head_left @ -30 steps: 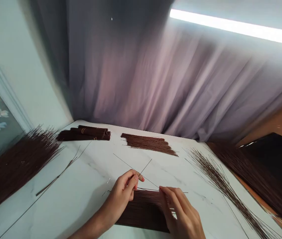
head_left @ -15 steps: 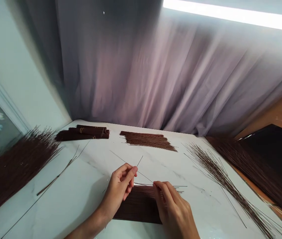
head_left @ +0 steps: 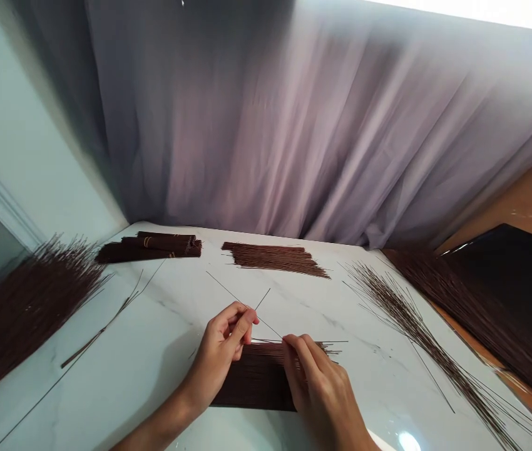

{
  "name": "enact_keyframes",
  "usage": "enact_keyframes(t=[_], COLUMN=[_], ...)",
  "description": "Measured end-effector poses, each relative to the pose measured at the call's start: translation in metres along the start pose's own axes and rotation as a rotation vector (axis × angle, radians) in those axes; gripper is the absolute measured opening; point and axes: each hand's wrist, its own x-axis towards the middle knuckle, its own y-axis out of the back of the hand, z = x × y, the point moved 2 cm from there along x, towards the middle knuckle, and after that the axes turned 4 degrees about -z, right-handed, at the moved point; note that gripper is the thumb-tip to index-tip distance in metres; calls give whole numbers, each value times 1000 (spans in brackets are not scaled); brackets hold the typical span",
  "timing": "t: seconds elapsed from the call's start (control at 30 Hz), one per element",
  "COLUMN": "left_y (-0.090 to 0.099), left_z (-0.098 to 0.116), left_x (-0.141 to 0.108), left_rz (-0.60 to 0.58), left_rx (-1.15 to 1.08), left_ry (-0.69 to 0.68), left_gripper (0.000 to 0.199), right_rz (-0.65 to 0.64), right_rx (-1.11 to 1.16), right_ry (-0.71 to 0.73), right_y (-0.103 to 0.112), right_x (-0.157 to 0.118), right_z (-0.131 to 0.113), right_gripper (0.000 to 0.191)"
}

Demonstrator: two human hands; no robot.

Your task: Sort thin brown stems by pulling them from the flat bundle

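Note:
My left hand [head_left: 228,338] pinches a thin dark brown stick [head_left: 221,286] between thumb and fingertips. This stick slants down from upper left to the fingertips of my right hand [head_left: 320,379], which are closed on its lower end. A second thin end [head_left: 263,298] pokes up from my left fingertips and crosses the first; whether it belongs to a separate stick I cannot tell. Beneath both hands lies a dense flat layer of dark brown sticks [head_left: 251,385], partly covered by my right hand. A few of them jut out to the right.
On the white marbled table [head_left: 153,351] lie tied bundles [head_left: 153,247], a flat group of sticks [head_left: 275,259], and a few loose sticks [head_left: 101,332]. Larger piles spread at the left [head_left: 35,300] and right [head_left: 416,332]. A dark panel [head_left: 514,288] is far right, with a curtain [head_left: 247,125] behind.
The whole view has shifted slightly, with things sitting a little higher and further left in the picture. Both hands keep nearly the same pose and grip on the stick.

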Motion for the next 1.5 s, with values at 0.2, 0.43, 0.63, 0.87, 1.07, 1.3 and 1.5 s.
enact_keyframes(t=[0.2,0.43,0.63,0.87,1.07,1.3,1.5], left_y=[3,1,-4,-8,-18,-6,-16], left_z=[2,5,12,24,21,13,18], left_x=[-1,-2,-8,-19,-23,-7,-25], left_rz=[62,39,-71,-395,-603,-283,-503], left_rx=[104,120,86,100,425,299,167], left_ry=[18,34,68,162,181,122,270], left_gripper=[37,37,36,34,32,35,33], right_rz=[-4,-98,-203,-558,-297,-302,-537], right_rx=[55,189,565,741,354,510,544], right_ry=[7,-61,-240,-335,95,-77,-222], right_y=[1,-1,8,34,61,40,33], right_x=[-1,-6,-2,14,31,-6,4], right_z=[1,1,7,22,19,8,33], right_gripper=[17,15,20,30,21,17,26])
